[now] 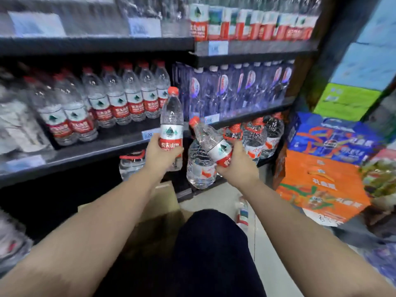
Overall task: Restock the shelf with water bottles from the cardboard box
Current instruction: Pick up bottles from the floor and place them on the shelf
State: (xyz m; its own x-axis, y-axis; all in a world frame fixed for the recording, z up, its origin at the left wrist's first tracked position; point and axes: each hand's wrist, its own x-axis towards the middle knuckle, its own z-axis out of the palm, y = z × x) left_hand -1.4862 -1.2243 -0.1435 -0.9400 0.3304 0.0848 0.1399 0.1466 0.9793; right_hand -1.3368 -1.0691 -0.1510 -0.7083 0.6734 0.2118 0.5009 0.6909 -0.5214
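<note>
Left grip (162, 154) wraps an upright bottle (172, 118), right grip (237, 163) holds a tilted bottle (209, 136). The shelf (85, 155) looks pretty crowded near its front edge, so a careless shove could topple the neighbours.

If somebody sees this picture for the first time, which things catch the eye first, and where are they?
At the centre, the left hand grips an upright bottle with a red cap, and the right hand grips a tilted bottle beside it. Behind them, rows of matching bottles stand on the shelf at the left. An orange carton lies low at the right.
</note>
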